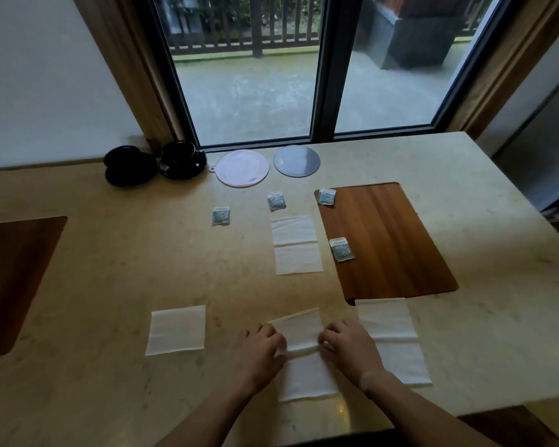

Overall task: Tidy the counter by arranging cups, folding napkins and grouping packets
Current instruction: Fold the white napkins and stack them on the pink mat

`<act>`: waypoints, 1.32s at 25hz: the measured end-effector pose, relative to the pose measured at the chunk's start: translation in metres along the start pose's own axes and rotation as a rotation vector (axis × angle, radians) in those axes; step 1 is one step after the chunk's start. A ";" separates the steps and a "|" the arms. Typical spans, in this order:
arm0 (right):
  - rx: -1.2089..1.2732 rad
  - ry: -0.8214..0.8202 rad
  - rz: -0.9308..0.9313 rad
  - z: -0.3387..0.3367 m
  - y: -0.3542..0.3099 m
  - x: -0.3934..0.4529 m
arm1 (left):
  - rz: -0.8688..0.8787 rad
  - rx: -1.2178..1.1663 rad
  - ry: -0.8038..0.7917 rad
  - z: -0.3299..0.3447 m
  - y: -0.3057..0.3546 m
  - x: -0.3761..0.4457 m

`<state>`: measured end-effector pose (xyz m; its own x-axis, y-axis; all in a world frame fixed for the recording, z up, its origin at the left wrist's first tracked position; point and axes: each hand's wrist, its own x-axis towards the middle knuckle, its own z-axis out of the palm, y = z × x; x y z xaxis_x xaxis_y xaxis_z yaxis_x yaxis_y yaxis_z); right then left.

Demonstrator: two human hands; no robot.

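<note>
**Napkin fold, halfway over**

Both hands down on the middle napkin [304,353] at the near edge of the counter [110,269]. Left hand [262,348] curled in, fingertips pinching the napkin's left edge right at the crease; right hand [347,345] doing the same on the right edge. Far half lifted and tilted up, near half flat on the stone. Looks like a grip at the fold line on purpose, so the crease stays straight while the top half comes over.

Folded napkin [176,330] already sitting square just to the left, well clear. Two more waiting open: one [392,340] just beside the right hand, its far edge overlapping the corner of the wooden board [388,240], another [297,245] further back, touching the board's left side or close to it, hard to say.

Four packets scattered, not grouped yet: two on the stone [221,216] [276,201], two on the board [326,196] [341,249].

Black cups [181,159] on saucers parked side by side at the back near the window, then a pink mat [242,168] and a grey mat [296,161]. Probably lined up there to keep the front free for folding.
</note>
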<state>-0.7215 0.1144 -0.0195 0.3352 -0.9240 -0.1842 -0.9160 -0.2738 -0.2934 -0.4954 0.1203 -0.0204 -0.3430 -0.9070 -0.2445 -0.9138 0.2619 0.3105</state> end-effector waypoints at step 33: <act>1.139 -0.140 0.379 0.005 -0.181 0.064 | -0.577 -1.209 0.176 -0.069 -0.142 -0.068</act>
<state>-0.5326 0.1059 0.0173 0.1728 -0.8386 -0.5167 -0.2653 0.4655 -0.8443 -0.3268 0.1223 0.0154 0.1373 -0.8419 -0.5218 -0.1232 -0.5372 0.8344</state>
